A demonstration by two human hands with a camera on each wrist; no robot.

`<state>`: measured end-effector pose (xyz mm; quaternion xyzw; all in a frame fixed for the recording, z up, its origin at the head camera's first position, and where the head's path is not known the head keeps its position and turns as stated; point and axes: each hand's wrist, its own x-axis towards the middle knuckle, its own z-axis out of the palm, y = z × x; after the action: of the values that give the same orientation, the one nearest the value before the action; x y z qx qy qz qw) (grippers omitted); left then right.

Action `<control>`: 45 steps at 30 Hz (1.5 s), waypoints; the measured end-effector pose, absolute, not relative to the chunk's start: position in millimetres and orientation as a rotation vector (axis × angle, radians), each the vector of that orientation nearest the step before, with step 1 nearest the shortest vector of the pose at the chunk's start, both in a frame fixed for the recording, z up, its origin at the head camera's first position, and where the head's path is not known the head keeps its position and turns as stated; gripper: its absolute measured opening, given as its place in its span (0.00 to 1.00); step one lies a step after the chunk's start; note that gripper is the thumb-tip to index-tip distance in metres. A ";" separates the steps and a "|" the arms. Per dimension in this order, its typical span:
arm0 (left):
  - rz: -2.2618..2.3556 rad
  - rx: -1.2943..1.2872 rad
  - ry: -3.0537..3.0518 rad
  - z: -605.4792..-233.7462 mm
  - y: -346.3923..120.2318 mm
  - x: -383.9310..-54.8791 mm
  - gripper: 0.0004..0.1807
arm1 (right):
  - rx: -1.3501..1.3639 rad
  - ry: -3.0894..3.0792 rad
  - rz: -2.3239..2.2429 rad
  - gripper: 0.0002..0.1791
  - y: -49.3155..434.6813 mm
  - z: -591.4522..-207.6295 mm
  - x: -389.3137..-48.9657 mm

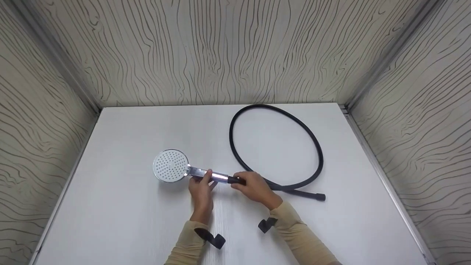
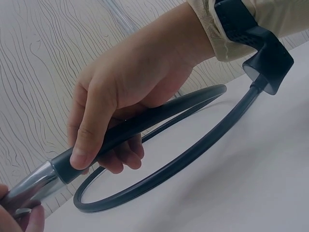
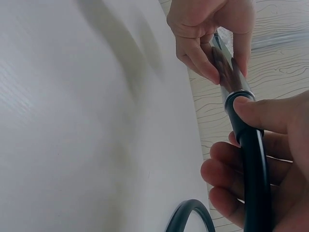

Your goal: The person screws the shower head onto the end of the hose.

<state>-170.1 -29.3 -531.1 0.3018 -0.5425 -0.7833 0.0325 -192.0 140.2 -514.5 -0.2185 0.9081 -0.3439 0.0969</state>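
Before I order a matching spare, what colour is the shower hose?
Black; the shower hose shows best in the head view.

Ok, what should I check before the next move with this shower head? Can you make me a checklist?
1. Left hand holding the shower head by its handle: ok.
2. Right hand gripping the hose near one end: ok.
3. That end meeting the handle: ok.
4. Fastened tight: cannot tell.
5. Other hose end attached to something: not ok, it's loose on the table.
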 end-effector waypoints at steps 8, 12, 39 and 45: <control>-2.410 0.929 -1.661 -531.8 -29.4 -169.7 0.28 | -0.649 2.682 -1.016 0.05 140.2 -515.7 -192.1; -2.411 0.925 -1.654 -533.4 -28.5 -169.5 0.28 | -0.649 2.677 -1.022 0.05 140.2 -516.2 -191.5; -2.443 0.973 -1.611 -536.4 -32.0 -171.4 0.30 | -0.665 2.676 -1.022 0.06 139.1 -519.5 -194.4; -2.445 0.961 -1.671 -537.0 -31.2 -171.1 0.32 | -0.685 2.681 -1.039 0.05 140.3 -519.5 -194.3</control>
<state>-171.1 -31.2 -537.0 0.3087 -0.5366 -0.7852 0.0143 -194.3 140.3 -519.5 -0.2308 0.9031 -0.3500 0.0931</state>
